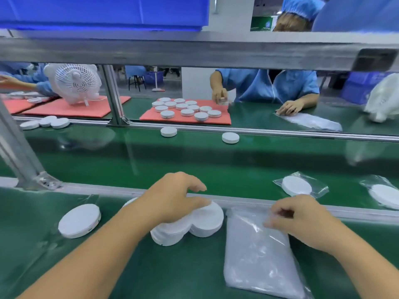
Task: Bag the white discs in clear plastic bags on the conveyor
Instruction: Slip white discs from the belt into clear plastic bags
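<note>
nearest the head camera, the stack of clear plastic bags (259,253) lies flat on the green worktop (194,272), just inside the metal rail (244,201). the right hand (302,221) sits on the stack's top end, fingers curled, pinching the edge of the top bag. left of the stack, two white discs (194,225) lie touching each other, and the left hand (174,195) is over them, thumb and fingers curled down onto the right-hand one, gripping its top edge. a third disc peeks out from behind that wrist, mostly hidden. a lone disc (79,220) rests further left on the worktop, well apart from the pair.

beyond the rail, on the green conveyor belt (194,158), a bagged disc (299,185) lies on the right, and a second bagged disc (383,195) sits at the right edge, cut off by the frame. at the far side of the belt, two bare discs (230,137) sit apart, with three more (46,123) clustered at far left.

across the line, a red mat (187,119) carries a batch of discs (186,107). a person in a blue coat (278,85) works behind it, hands down on the far worktop. a white fan (74,82) stands on another red mat to the left, and a blue bin (103,11) sits overhead.
</note>
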Motion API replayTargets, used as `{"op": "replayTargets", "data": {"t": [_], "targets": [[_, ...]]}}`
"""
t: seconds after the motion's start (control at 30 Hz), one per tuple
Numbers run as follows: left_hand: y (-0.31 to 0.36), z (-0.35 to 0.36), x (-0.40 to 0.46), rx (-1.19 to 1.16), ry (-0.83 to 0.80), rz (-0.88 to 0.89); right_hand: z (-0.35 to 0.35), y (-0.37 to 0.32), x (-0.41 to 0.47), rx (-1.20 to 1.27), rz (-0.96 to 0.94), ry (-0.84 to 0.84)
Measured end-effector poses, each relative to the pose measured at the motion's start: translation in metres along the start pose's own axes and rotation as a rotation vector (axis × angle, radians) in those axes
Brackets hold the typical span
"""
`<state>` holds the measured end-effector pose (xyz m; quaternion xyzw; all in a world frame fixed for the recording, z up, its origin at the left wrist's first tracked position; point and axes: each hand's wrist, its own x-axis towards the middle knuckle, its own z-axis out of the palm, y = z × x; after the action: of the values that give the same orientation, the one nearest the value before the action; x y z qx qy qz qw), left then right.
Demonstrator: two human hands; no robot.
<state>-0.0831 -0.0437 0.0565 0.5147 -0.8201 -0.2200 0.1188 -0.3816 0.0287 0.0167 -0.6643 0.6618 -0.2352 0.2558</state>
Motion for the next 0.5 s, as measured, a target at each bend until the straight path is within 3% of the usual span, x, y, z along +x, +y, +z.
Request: {"op": "replayTargets", "data": {"t": [0.1,0.17,0.27,0.5], "targets": [[0.006,0.012,0.015,-0.067,-0.164,-0.038,0.001,0.003,0.007,-0.01,0.067,0.044],[0.004,0.023,0.018,0.054,-0.221,-0.035,0.003,0.005,0.013,-0.043,0.063,0.033],[0.0,0.03,0.017,0.167,-0.221,-0.035,0.002,0.009,0.022,-0.055,0.117,0.027],[0.0,0.026,0.022,0.107,-0.248,-0.056,-0.009,0.005,0.03,0.006,0.115,-0.131]]}}
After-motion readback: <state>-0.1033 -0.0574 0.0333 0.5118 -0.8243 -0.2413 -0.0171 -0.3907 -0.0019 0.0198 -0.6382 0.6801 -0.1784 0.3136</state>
